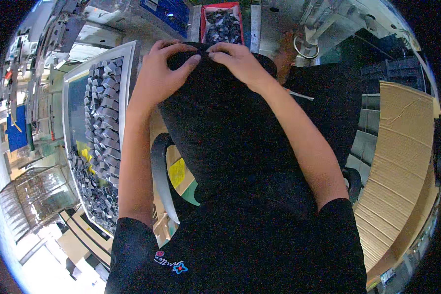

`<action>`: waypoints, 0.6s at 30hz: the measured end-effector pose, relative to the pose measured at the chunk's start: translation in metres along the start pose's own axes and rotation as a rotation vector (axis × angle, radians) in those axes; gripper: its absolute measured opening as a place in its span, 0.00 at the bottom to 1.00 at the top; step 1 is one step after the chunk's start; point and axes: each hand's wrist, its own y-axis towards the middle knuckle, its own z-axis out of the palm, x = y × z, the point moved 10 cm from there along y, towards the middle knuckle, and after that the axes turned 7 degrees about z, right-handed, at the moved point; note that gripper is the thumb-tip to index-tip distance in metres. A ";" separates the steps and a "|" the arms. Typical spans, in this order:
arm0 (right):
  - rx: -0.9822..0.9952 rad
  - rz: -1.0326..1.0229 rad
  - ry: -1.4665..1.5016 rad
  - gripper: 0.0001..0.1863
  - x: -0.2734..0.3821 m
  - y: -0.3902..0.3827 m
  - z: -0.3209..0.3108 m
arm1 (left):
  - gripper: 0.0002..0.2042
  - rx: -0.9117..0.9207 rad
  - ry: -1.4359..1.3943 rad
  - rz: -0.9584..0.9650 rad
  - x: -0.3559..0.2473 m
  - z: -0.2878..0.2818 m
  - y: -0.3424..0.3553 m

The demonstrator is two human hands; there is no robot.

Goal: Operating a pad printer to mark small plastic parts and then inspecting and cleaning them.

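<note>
Both my hands are raised over my black-trousered knee, fingertips facing each other with a small gap between. My left hand curves its thumb and fingers round toward a near-pinch. Thumb and forefinger of my right hand come together at the tips. Whatever lies between the fingertips is dark and merges with the black cloth, so I cannot make it out. Just beyond the hands stands a red box holding many small dark grey pieces.
A white-rimmed tray of grey curved pieces lies at my left. Corrugated cardboard stands at the right. Farther off are a blue box, a metal ring on a machine and a wire basket. A chair armrest is beside me.
</note>
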 end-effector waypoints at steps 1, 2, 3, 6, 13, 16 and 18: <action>0.041 0.008 0.059 0.13 -0.004 -0.002 0.000 | 0.16 0.028 0.008 -0.013 0.003 0.003 0.003; 0.027 0.016 0.054 0.13 -0.008 -0.001 -0.002 | 0.17 0.058 0.015 -0.024 0.006 0.007 0.006; 0.005 -0.003 0.063 0.14 -0.010 -0.001 -0.004 | 0.17 0.066 0.014 -0.021 0.009 0.009 0.010; -0.008 0.000 0.145 0.14 -0.020 0.000 -0.006 | 0.17 0.141 0.000 -0.019 0.020 0.023 0.023; -0.006 -0.030 0.085 0.14 -0.023 0.002 -0.001 | 0.16 0.238 -0.233 -0.044 0.045 0.043 0.019; -0.014 -0.041 0.084 0.14 -0.022 0.003 0.004 | 0.17 0.265 -0.227 -0.117 0.055 0.043 0.016; -0.017 0.002 0.118 0.14 -0.027 0.005 0.005 | 0.17 0.273 -0.202 -0.142 0.056 0.042 0.016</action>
